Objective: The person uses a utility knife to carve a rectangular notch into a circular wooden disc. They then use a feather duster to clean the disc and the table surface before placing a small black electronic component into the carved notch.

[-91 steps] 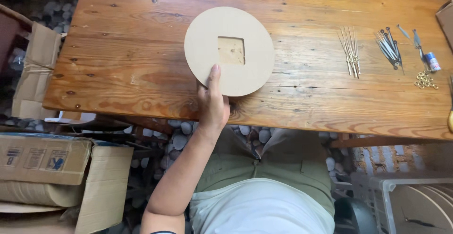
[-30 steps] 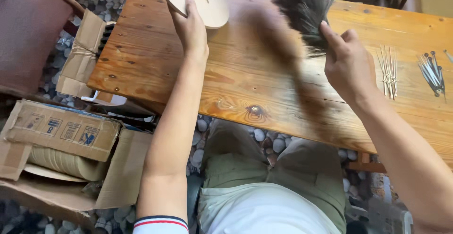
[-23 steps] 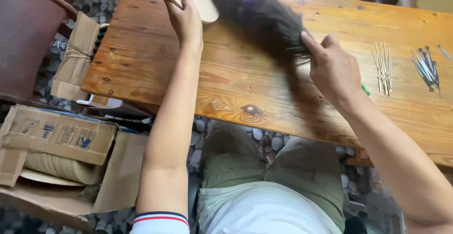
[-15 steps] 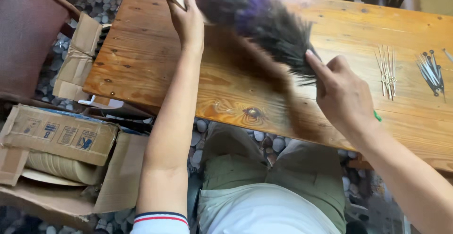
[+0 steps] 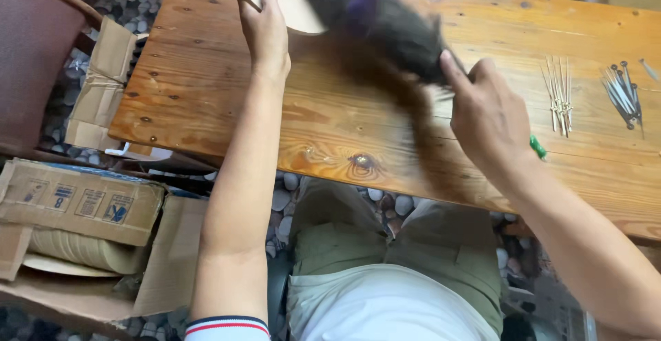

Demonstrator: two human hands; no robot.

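My left hand (image 5: 267, 35) holds the near edge of a pale round wooden disc (image 5: 299, 11) at the far edge of the wooden table (image 5: 206, 107); most of the disc runs out of view at the top. My right hand (image 5: 489, 117) grips the handle of a dark feather brush (image 5: 372, 17) with a purple band. The brush head is blurred and lies over the disc. A small green tip (image 5: 538, 149) shows beside my right hand.
Thin metal sticks (image 5: 559, 93) and a bunch of darker pins (image 5: 623, 93) lie on the table's right side. Open cardboard boxes (image 5: 76, 203) with stacked pale discs stand on the pebbled floor to the left. A dark chair (image 5: 34, 52) is at far left.
My right hand came in with the feather brush and has swept it left over the disc. My left hand pushed the disc farther away and keeps hold of its edge.
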